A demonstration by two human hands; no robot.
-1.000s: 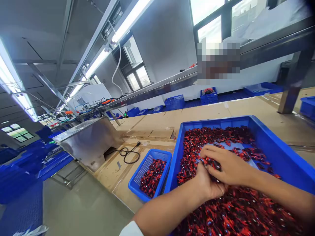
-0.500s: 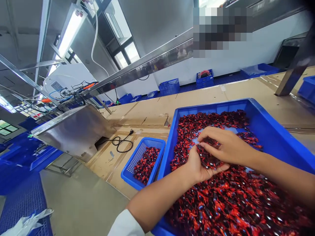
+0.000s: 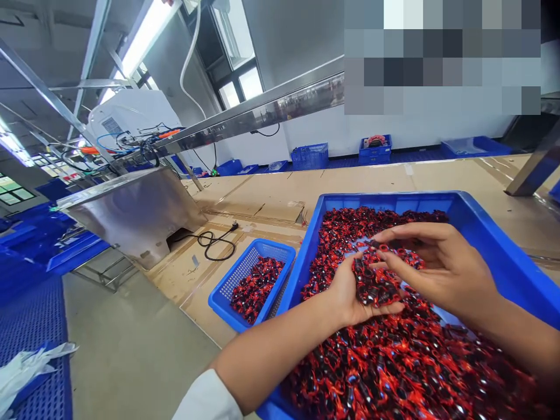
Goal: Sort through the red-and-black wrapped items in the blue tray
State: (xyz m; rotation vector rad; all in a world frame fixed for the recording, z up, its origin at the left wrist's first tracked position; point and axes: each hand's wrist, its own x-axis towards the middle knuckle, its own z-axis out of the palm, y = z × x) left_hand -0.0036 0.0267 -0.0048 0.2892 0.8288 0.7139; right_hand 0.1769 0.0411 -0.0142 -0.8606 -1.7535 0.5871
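A large blue tub (image 3: 485, 233) holds a thick layer of small red and black pieces (image 3: 394, 361). Above them my left hand (image 3: 350, 297) is cupped palm up, with a heap of the same pieces (image 3: 376, 280) in it. My right hand (image 3: 441, 262) hovers at the right of that heap, thumb and fingers apart around its upper edge; whether a piece sits between its fingertips is hard to tell. Left of the tub, a small blue perforated basket (image 3: 227, 289) contains more red and black pieces.
A black cable (image 3: 216, 248) lies coiled on the cardboard-covered table (image 3: 258, 216), near a metal housing (image 3: 131, 216). Blue crates (image 3: 309, 156) stand along the wall. A metal post (image 3: 534, 166) rises at the right.
My right hand has opened and moved right, away from my left palm, so the heap there shows more. The camera view has shifted slightly.
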